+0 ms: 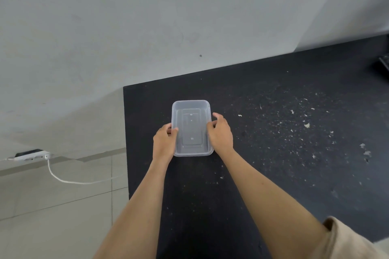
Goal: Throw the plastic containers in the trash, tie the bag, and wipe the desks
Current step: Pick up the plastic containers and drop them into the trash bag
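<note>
A clear rectangular plastic container (pixel 191 126) sits on the black desk (pixel 273 153) near its left edge, open side up; it looks like a nested stack. My left hand (pixel 164 143) grips its left rim, thumb over the edge. On the opposite side, my right hand (pixel 220 134) holds the right rim with curled fingers. No trash bag or wiping cloth is in view.
White crumbs and flakes (pixel 307 125) are scattered over the right half of the desk. A dark object (pixel 384 63) lies at the far right edge. On the floor to the left lies a white power strip (pixel 31 156) with its cable (pixel 69 181). A grey wall stands behind.
</note>
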